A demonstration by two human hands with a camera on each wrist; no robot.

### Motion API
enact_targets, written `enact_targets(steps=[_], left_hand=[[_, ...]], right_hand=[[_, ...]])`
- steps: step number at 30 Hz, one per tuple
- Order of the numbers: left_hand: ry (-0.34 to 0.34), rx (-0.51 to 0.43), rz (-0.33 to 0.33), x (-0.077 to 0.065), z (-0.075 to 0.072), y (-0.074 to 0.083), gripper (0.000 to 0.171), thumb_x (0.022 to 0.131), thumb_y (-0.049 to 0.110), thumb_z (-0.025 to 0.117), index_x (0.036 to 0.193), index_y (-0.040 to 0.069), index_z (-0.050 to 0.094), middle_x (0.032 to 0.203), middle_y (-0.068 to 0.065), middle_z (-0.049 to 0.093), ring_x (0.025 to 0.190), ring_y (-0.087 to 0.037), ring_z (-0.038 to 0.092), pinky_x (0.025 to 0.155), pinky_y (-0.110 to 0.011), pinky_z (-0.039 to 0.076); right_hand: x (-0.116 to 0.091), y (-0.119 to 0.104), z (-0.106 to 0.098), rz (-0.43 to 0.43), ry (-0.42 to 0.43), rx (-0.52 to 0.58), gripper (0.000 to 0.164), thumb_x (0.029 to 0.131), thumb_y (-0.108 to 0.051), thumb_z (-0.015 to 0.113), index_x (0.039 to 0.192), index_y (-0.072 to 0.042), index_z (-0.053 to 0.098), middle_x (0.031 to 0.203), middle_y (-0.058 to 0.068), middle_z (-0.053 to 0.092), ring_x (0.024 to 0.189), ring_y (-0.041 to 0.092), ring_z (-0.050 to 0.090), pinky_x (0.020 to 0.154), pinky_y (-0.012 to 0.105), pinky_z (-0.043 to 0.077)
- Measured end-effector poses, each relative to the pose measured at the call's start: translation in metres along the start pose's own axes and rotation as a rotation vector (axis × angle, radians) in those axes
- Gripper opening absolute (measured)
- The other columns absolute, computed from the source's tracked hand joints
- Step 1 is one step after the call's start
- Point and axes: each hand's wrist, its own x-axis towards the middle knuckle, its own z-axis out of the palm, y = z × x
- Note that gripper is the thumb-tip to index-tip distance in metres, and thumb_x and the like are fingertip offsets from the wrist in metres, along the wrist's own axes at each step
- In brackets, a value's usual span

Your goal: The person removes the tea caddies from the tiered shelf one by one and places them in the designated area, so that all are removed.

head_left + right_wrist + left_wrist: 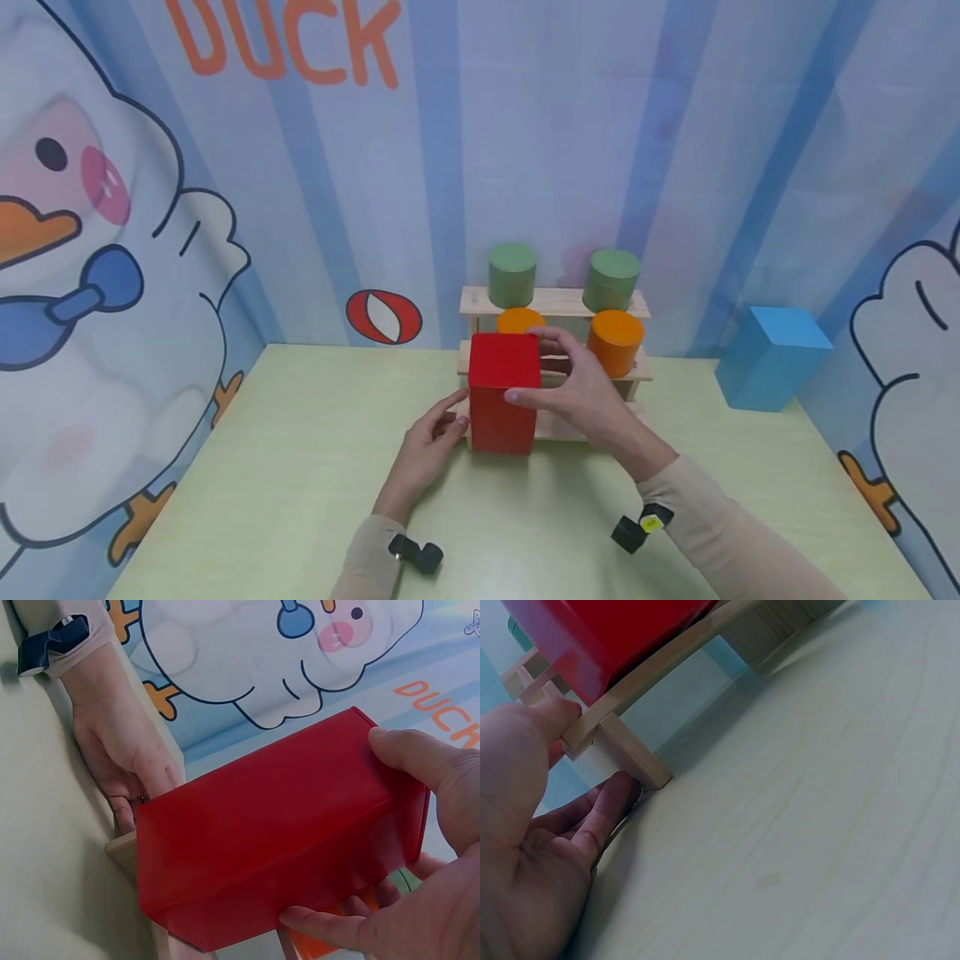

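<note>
A tall red box [504, 417] stands upright on the left part of the lowest step of a small wooden stepped rack [566, 429]. My right hand [585, 396] grips the box near its top, the thumb on the front face and the fingers round the right side and back. At the rack's left end is my left hand [422, 457]. In the left wrist view its thumb and a finger pinch the end of the lowest plank [667, 664], while other fingers touch the rack's leg [637, 754]. The box hides part of the rack.
Two green cylinders [512, 275] stand on the top step. Two orange cylinders [615, 343] are on the middle step, the left one mostly behind the box. A blue box [772, 358] sits at the table's back right. Behind the table [337, 433] hangs a duck-printed curtain [525, 125].
</note>
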Motion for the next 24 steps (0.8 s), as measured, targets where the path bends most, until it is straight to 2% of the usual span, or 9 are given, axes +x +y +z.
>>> enact_targets(steps=[7, 9, 16, 21, 24], left_hand=[[0.0, 0.013, -0.011, 0.001, 0.001, -0.001, 0.049, 0.113, 0.04, 0.068, 0.16, 0.047, 0.058, 0.137, -0.001, 0.07, 0.127, -0.022, 0.064, 0.107, -0.047, 0.056], [-0.002, 0.012, -0.01, 0.002, 0.001, -0.002, 0.048, 0.113, 0.04, 0.068, 0.159, 0.048, 0.058, 0.137, -0.002, 0.071, 0.127, -0.023, 0.064, 0.107, -0.047, 0.055], [0.007, 0.008, -0.011, 0.001, 0.0, -0.003, 0.046, 0.113, 0.04, 0.067, 0.158, 0.049, 0.059, 0.138, -0.004, 0.071, 0.125, -0.022, 0.066, 0.107, -0.048, 0.056], [0.005, 0.006, -0.012, 0.0, 0.002, -0.001, 0.047, 0.114, 0.039, 0.067, 0.159, 0.049, 0.058, 0.137, -0.004, 0.071, 0.123, -0.022, 0.066, 0.108, -0.048, 0.054], [0.003, 0.003, -0.013, 0.0, 0.003, 0.0, 0.047, 0.114, 0.038, 0.066, 0.159, 0.048, 0.058, 0.137, -0.004, 0.071, 0.124, -0.022, 0.066, 0.109, -0.048, 0.054]], right_hand=[[-0.008, -0.02, -0.02, 0.001, -0.025, 0.015, 0.088, 0.088, -0.032, 0.097, 0.161, -0.028, 0.049, 0.159, 0.006, 0.054, 0.145, 0.036, 0.054, 0.105, 0.053, 0.06], [-0.01, -0.031, -0.029, -0.008, -0.031, 0.019, 0.088, 0.087, -0.03, 0.097, 0.161, -0.03, 0.049, 0.158, 0.004, 0.054, 0.144, 0.035, 0.054, 0.102, 0.053, 0.062], [-0.023, -0.078, -0.072, -0.08, -0.058, 0.046, 0.084, 0.093, -0.015, 0.091, 0.164, -0.023, 0.046, 0.158, 0.008, 0.053, 0.144, 0.037, 0.053, 0.094, 0.043, 0.065], [-0.033, -0.107, -0.11, -0.111, 0.011, -0.006, 0.081, 0.097, -0.016, 0.089, 0.164, -0.028, 0.046, 0.157, 0.004, 0.053, 0.141, 0.032, 0.053, 0.094, 0.036, 0.065], [-0.036, -0.116, -0.135, -0.149, 0.068, 0.023, 0.079, 0.098, -0.01, 0.086, 0.164, -0.028, 0.047, 0.157, 0.005, 0.052, 0.139, 0.031, 0.054, 0.093, 0.033, 0.065]])
